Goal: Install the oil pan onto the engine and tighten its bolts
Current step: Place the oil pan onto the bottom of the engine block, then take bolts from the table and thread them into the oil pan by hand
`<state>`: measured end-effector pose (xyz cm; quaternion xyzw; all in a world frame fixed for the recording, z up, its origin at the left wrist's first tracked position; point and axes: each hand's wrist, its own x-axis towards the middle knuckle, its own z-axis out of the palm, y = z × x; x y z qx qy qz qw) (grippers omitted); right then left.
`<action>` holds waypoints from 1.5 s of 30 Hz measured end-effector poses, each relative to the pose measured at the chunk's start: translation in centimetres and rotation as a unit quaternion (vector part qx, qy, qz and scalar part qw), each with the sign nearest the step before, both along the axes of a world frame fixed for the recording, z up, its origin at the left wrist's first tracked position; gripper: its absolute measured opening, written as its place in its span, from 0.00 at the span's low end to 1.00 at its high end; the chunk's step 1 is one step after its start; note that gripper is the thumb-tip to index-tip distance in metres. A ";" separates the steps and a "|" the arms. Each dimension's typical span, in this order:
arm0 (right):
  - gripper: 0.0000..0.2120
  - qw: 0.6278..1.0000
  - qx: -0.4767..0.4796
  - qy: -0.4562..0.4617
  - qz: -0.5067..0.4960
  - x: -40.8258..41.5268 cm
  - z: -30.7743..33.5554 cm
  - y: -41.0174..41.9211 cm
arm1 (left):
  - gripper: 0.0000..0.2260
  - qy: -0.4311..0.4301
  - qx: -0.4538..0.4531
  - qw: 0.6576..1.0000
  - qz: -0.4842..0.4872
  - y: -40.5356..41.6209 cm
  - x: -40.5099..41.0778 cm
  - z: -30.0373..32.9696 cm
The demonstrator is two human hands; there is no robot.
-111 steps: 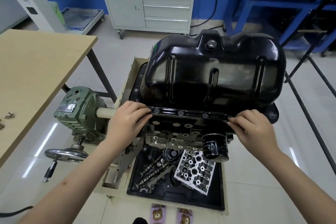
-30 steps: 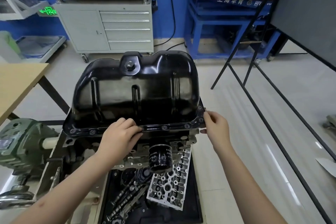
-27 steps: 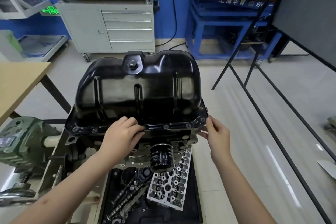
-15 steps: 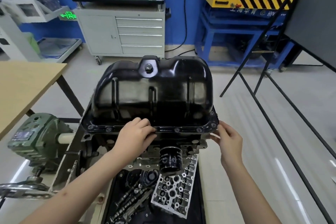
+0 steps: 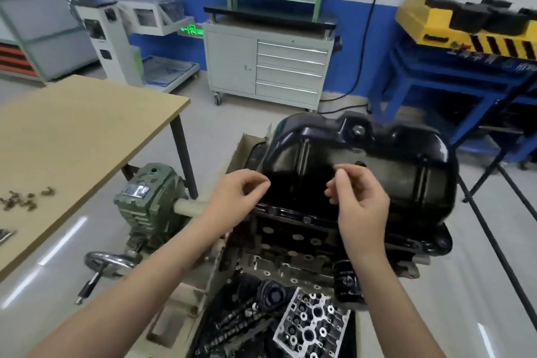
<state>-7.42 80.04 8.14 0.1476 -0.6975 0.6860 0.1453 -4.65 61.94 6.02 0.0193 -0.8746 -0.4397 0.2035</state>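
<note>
- Both hands have come off the flange of the glossy black pressed-steel oil pan (image 5: 363, 171) since half a second ago; the view has swung left, bringing in the tan wooden table (image 5: 72, 136).
- The left hand (image 5: 232, 197) hangs in front of the pan, fingers loosely curled, thumb near forefinger, holding nothing visible.
- The right hand (image 5: 359, 197) is raised beside it, fingertips drawn together; whether they pinch something I cannot tell.
- The pan sits upside down on the dark engine block (image 5: 293, 238), its flange lying along the block's top edge.
- No writing is legible; the black oil filter (image 5: 347, 285) label is blurred.
- Small metal bolts (image 5: 21, 200) lie near the table's left edge.
- The black tray (image 5: 241, 325) under the engine holds a silver cylinder head (image 5: 313, 325) and camshafts (image 5: 235, 325).
</note>
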 end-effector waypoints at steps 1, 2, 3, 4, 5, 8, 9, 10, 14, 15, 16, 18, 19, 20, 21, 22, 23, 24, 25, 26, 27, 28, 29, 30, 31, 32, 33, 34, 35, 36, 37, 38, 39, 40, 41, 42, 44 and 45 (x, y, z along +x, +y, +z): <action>0.11 1.000 0.002 -0.005 0.023 0.1 -0.2 -2.4 | 0.04 -0.009 0.009 1.000 0.008 -1.7 0.3 -0.1; 0.10 0.999 0.005 -0.011 0.039 0.3 -0.3 -5.0 | 0.04 -0.018 0.014 1.000 0.014 -3.6 0.7 -0.2; 0.10 0.998 0.007 -0.019 0.053 0.4 -0.5 -7.9 | 0.04 -0.025 0.017 0.999 0.021 -5.7 1.1 -0.4; 0.10 0.997 0.005 -0.031 0.065 0.6 -0.8 -10.8 | 0.04 -0.031 0.022 0.999 0.031 -8.0 1.6 -0.7; 0.09 0.996 0.000 -0.047 0.072 0.8 -1.2 -13.9 | 0.04 -0.038 0.028 0.998 0.042 -10.4 2.2 -1.0; 0.09 0.989 -0.014 -0.109 0.094 1.6 -2.6 -22.5 | 0.04 -0.065 0.034 0.993 0.088 -18.1 4.1 -2.1; 0.09 0.986 -0.013 -0.128 0.105 2.0 -3.2 -25.0 | 0.04 -0.080 0.040 0.991 0.103 -20.6 5.0 -2.5; 0.10 0.983 -0.004 -0.141 0.116 2.4 -3.8 -27.3 | 0.04 -0.096 0.049 0.987 0.117 -23.1 6.0 -2.8; 0.11 0.971 0.045 -0.174 0.159 4.2 -6.0 -35.1 | 0.06 -0.141 0.050 0.965 0.215 -31.0 10.7 -4.7; 0.11 0.965 0.063 -0.183 0.175 4.5 -6.5 -36.8 | 0.06 -0.150 0.060 0.957 0.242 -32.7 11.6 -5.2; 0.09 0.959 0.082 -0.193 0.193 4.9 -7.0 -38.6 | 0.07 -0.155 0.082 0.947 0.268 -34.4 12.5 -5.7; 0.06 0.943 0.127 -0.205 0.230 5.5 -8.4 -42.0 | 0.07 -0.153 0.148 0.922 0.325 -37.7 13.9 -7.1; 0.06 0.935 0.151 -0.206 0.244 5.7 -9.1 -43.7 | 0.07 -0.152 0.175 0.906 0.354 -39.4 14.5 -7.8; 0.07 0.927 0.177 -0.207 0.257 5.8 -9.9 -45.4 | 0.08 -0.149 0.199 0.891 0.381 -41.1 15.0 -8.7; 0.09 0.919 0.204 -0.207 0.268 5.9 -10.7 -47.0 | 0.08 -0.148 0.222 0.874 0.406 -42.8 15.5 -9.6; 0.12 0.910 0.232 -0.206 0.277 5.9 -11.5 -48.5 | 0.08 -0.150 0.240 0.858 0.428 -44.3 15.8 -10.5; 0.13 0.900 0.260 -0.205 0.285 5.9 -12.4 -49.8 | 0.07 -0.155 0.244 0.846 0.447 -45.6 16.1 -11.5; 0.15 0.889 0.285 -0.206 0.293 5.8 -13.4 -51.0 | 0.06 -0.166 0.230 0.841 0.461 -46.9 16.3 -12.5; 0.17 0.877 0.309 -0.210 0.302 5.9 -14.5 -52.3 | 0.06 -0.184 0.202 0.841 0.467 -48.3 16.4 -13.5; 0.18 0.864 0.334 -0.214 0.309 5.9 -15.6 -53.5 | 0.05 -0.205 0.171 0.843 0.467 -49.5 16.5 -14.4; 0.20 0.850 0.361 -0.218 0.317 6.0 -16.6 -54.6 | 0.06 -0.228 0.146 0.844 0.463 -50.6 16.4 -15.2; 0.22 0.835 0.387 -0.221 0.323 6.1 -17.5 -55.6 | 0.07 -0.250 0.132 0.843 0.457 -51.6 16.3 -16.0; 0.24 0.822 0.410 -0.226 0.324 6.1 -18.4 -56.6 | 0.09 -0.271 0.124 0.841 0.452 -52.5 16.0 -16.7; 0.26 0.811 0.429 -0.231 0.323 6.2 -19.3 -57.6 | 0.11 -0.289 0.119 0.837 0.448 -53.3 15.7 -17.3; 0.28 0.804 0.443 -0.233 0.321 6.2 -20.1 -58.5 | 0.13 -0.303 0.119 0.836 0.442 -54.1 15.3 -17.8; 0.30 0.800 0.450 -0.233 0.320 6.3 -20.8 -59.5 | 0.15 -0.312 0.124 0.836 0.434 -54.7 14.9 -18.2; 0.33 0.798 0.455 -0.232 0.320 6.4 -21.4 -60.4 | 0.17 -0.320 0.130 0.836 0.426 -55.3 14.6 -18.6; 0.34 0.797 0.458 -0.228 0.321 6.6 -22.0 -61.3 | 0.19 -0.329 0.128 0.837 0.417 -55.7 14.3 -19.0; 0.36 0.798 0.462 -0.220 0.320 6.8 -22.4 -62.1 | 0.23 -0.342 0.116 0.838 0.409 -56.1 14.1 -19.4; 0.38 0.801 0.463 -0.207 0.318 6.9 -22.8 -62.9 | 0.27 -0.354 0.098 0.840 0.399 -56.5 14.0 -19.9; 0.39 0.806 0.462 -0.196 0.314 7.0 -23.2 -63.7 | 0.32 -0.362 0.080 0.844 0.388 -56.9 13.8 -20.3; 0.41 0.811 0.459 -0.188 0.309 6.9 -23.5 -64.3 | 0.37 -0.365 0.063 0.847 0.381 -57.1 13.5 -20.7; 0.42 0.814 0.461 -0.182 0.304 6.9 -23.7 -64.9 | 0.40 -0.372 0.033 0.847 0.377 -57.4 13.2 -21.0; 0.42 0.814 0.470 -0.173 0.295 6.8 -23.9 -65.4 | 0.43 -0.387 -0.020 0.842 0.375 -57.7 12.9 -21.4; 0.42 0.811 0.487 -0.156 0.283 6.7 -24.1 -65.9 | 0.45 -0.409 -0.091 0.829 0.370 -58.0 12.7 -21.7; 0.41 0.805 0.513 -0.126 0.269 6.5 -24.3 -66.2 | 0.45 -0.430 -0.160 0.813 0.359 -58.3 12.4 -22.1; 0.40 0.781 0.574 -0.042 0.243 6.1 -24.6 -66.5 | 0.42 -0.457 -0.231 0.789 0.341 -58.8 12.2 -22.8; 0.41 0.765 0.599 -0.004 0.237 5.8 -24.8 -66.5 | 0.41 -0.460 -0.242 0.785 0.338 -59.0 12.1 -23.1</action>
